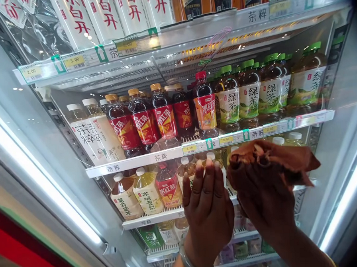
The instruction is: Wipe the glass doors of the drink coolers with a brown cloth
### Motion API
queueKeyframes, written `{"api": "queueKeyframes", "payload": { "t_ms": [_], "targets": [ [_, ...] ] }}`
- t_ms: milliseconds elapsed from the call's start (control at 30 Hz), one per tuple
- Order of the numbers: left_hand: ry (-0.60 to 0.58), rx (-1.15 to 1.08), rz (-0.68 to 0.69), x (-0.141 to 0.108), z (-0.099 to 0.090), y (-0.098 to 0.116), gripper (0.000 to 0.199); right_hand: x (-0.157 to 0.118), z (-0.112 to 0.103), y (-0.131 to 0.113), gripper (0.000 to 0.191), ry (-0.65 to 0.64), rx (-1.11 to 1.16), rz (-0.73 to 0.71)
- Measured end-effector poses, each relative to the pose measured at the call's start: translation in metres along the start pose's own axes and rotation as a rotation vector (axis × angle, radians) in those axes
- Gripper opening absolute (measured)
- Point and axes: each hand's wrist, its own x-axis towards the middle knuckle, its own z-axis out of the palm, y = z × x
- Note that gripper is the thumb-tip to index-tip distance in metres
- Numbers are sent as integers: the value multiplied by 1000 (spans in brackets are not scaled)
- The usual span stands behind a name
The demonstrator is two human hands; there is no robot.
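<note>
Glass covers a lit drinks cooler, and my left hand (208, 205) rests flat toward it, fingers stretched upward and a grey bangle on the wrist. To its right, my right hand (261, 197) is closed around a crumpled brown cloth (299, 161), whose loose end sticks out to the right. Behind the glass, above my hands, a shelf (164, 152) bears red-labelled tea bottles (165, 116) and green-capped bottles (249, 92). Lower bottles are partly hidden behind my hands.
White-labelled bottles (103, 18) stand on the top shelf. Yellow price tags (74, 60) line the shelf edges. A bright light strip (49, 180) runs down the left side, with a red edge (25, 245) at lower left.
</note>
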Motion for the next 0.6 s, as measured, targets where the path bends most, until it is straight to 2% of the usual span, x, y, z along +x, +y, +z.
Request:
{"api": "queueKeyframes", "payload": {
  "t_ms": [67, 167, 300, 367, 433, 500, 600],
  "targets": [
    [2, -13, 7, 0, -1, -1, 60, 8, 3, -7, 62, -12, 39, 37],
    [-27, -58, 20, 1, -8, -4, 64, -13, 6, -17, 75, -62, 53, 14],
    [-111, -34, 1, 3, -18, -5, 64, -47, 2, -6, 73, -130, -3, -48],
    [-131, -28, 10, 5, -22, -7, 63, -43, -1, 2, 73, -128, 0, -30],
    [-129, -15, -4, 8, -27, -12, 62, -28, 0, 5, 71, -69, 10, 22],
    [-102, 30, -34, 9, -32, -20, 63, -15, 4, -3, 70, -11, 23, 60],
    [-62, 97, -30, 8, -37, -35, 65, -17, 11, -26, 60, -56, 96, 37]
  ]
}}
